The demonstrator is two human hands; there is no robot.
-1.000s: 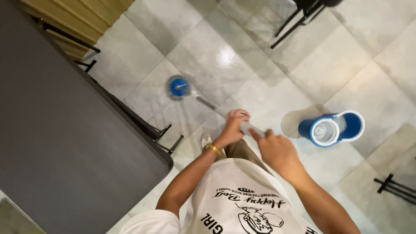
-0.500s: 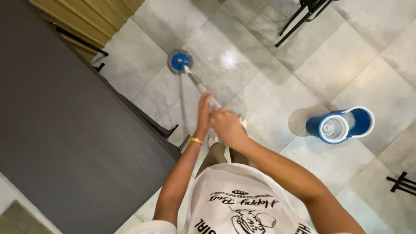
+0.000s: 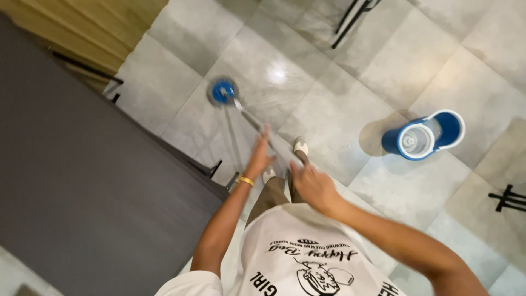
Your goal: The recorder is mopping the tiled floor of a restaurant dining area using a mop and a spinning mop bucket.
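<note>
I look straight down at my two hands on a metal mop handle (image 3: 249,118). My left hand (image 3: 258,155) grips it further along, a gold bangle on that wrist. My right hand (image 3: 311,185) holds the near end, closer to my body. The handle runs away from me to a round blue mop head (image 3: 223,91) with a grey fringe, flat on the pale tiled floor (image 3: 329,109). My feet in light shoes show below the hands.
A blue and white spin mop bucket (image 3: 424,137) stands on the tiles to the right. A large dark table top (image 3: 82,181) fills the left side, its black legs beside me. Black chair legs (image 3: 350,16) at top, another black frame (image 3: 509,197) at right.
The mop head has slid away from me across the tiles, and both hands have pushed forward along the handle. The view has shifted, so the bucket sits lower right.
</note>
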